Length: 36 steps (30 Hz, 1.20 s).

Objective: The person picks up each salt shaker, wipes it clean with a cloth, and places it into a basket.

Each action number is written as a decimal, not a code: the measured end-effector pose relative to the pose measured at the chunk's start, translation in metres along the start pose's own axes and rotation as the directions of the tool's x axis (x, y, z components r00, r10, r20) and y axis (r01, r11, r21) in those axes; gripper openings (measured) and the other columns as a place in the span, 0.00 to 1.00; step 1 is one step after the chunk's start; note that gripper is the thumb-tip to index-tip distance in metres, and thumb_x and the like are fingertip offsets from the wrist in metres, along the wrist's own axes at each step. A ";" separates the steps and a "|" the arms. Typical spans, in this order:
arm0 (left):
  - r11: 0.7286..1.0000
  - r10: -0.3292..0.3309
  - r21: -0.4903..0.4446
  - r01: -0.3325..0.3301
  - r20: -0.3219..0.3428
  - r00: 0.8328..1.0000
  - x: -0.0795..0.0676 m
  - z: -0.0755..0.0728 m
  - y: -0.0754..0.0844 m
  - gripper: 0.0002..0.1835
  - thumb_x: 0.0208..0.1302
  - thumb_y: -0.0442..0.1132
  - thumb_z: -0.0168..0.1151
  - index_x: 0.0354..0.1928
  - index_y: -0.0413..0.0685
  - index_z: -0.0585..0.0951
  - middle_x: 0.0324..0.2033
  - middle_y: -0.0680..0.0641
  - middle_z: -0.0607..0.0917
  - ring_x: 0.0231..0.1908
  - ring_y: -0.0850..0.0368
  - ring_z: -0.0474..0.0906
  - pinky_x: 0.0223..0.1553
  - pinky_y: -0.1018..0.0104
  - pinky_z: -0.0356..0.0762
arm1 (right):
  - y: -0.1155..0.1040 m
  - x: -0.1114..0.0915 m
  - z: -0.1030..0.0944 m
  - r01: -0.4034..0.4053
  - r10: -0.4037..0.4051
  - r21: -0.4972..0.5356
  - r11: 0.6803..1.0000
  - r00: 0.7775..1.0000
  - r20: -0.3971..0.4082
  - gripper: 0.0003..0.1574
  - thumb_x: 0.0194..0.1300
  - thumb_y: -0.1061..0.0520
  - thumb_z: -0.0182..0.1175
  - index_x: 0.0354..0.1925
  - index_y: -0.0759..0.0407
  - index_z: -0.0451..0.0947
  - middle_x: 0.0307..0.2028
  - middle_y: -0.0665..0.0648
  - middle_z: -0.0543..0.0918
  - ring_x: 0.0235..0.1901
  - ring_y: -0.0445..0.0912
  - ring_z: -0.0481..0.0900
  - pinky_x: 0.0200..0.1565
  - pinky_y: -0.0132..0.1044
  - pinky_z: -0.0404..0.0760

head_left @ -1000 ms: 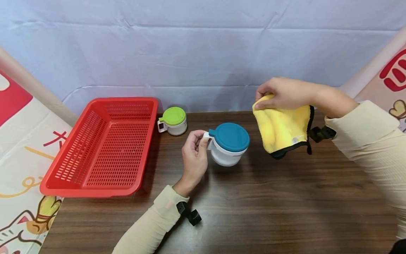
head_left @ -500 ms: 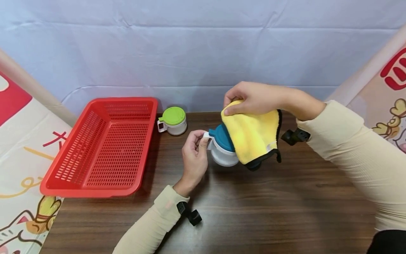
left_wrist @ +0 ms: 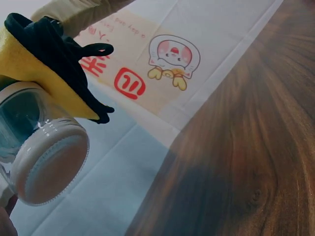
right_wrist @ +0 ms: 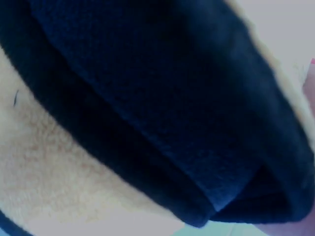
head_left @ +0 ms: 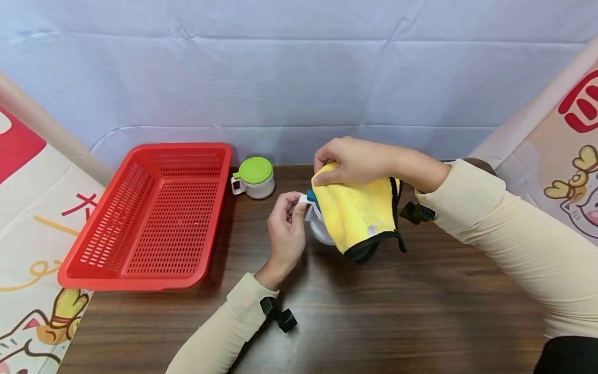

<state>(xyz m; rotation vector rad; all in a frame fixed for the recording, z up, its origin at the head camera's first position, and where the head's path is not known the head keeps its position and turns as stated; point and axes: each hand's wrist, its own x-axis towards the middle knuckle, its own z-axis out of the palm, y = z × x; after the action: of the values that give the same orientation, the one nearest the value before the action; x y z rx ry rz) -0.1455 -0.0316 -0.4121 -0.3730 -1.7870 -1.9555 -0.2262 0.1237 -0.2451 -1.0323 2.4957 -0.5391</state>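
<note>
My left hand (head_left: 287, 236) pinches the white handle of a clear jar (head_left: 320, 229) with a blue lid, held up off the table. In the left wrist view the jar's round base (left_wrist: 51, 164) shows from below. Fingers and thumb of my right hand (head_left: 352, 160) grip the top of a yellow cloth (head_left: 357, 213) with black edging. The cloth hangs over the jar and hides most of its lid; only a bit of blue shows beside the handle. In the right wrist view the cloth's dark underside (right_wrist: 162, 98) fills most of the picture.
A red perforated basket (head_left: 135, 283) stands at the left on the wooden table (head_left: 397, 317). Between basket and hands, a smaller jar with a green lid (head_left: 256, 171) stands near the back edge. A pale cloth backdrop (head_left: 289, 78) rises behind.
My right hand has carried the yellow cloth leftward and slightly nearer, from beside the jar to over its lid. The left hand and the jar have stayed in place.
</note>
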 end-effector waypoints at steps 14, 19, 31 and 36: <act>1.000 -0.009 0.002 0.009 -0.017 1.000 0.000 -0.001 0.000 0.08 0.74 0.29 0.57 0.46 0.28 0.76 0.40 0.36 0.82 0.41 0.59 0.78 0.44 0.72 0.78 | 0.007 -0.010 -0.004 -0.007 0.001 -0.092 0.996 0.998 -0.062 0.08 0.71 0.54 0.65 0.33 0.53 0.79 0.27 0.49 0.79 0.25 0.45 0.73 0.33 0.39 0.72; 1.000 -0.023 0.008 0.023 -0.017 1.000 0.000 -0.001 0.001 0.08 0.74 0.29 0.58 0.47 0.28 0.76 0.41 0.36 0.82 0.42 0.59 0.78 0.46 0.72 0.79 | 0.014 -0.016 -0.005 -0.020 0.012 -0.112 0.994 0.997 -0.071 0.08 0.71 0.55 0.65 0.33 0.53 0.79 0.27 0.49 0.79 0.24 0.45 0.72 0.32 0.39 0.72; 1.000 -0.023 -0.008 0.023 -0.025 0.999 0.001 -0.001 0.002 0.07 0.74 0.28 0.56 0.46 0.27 0.76 0.41 0.36 0.82 0.42 0.59 0.78 0.46 0.71 0.79 | 0.026 -0.032 -0.010 -0.052 0.037 -0.155 0.987 0.995 -0.097 0.09 0.72 0.54 0.64 0.33 0.53 0.78 0.25 0.50 0.77 0.23 0.45 0.69 0.31 0.39 0.68; 1.000 -0.023 0.001 0.023 -0.025 0.999 0.002 -0.002 0.002 0.08 0.74 0.29 0.57 0.47 0.27 0.76 0.41 0.35 0.82 0.42 0.58 0.78 0.47 0.71 0.79 | 0.031 -0.037 -0.014 -0.085 0.068 -0.168 0.982 0.992 -0.102 0.09 0.72 0.54 0.65 0.33 0.53 0.78 0.27 0.50 0.78 0.25 0.45 0.70 0.32 0.40 0.69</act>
<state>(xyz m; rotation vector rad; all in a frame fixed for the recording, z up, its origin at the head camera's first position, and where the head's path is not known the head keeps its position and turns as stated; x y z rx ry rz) -0.1457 -0.0337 -0.4098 -0.3275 -1.7849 -1.9657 -0.2264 0.1738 -0.2409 -0.9880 2.6937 -0.3636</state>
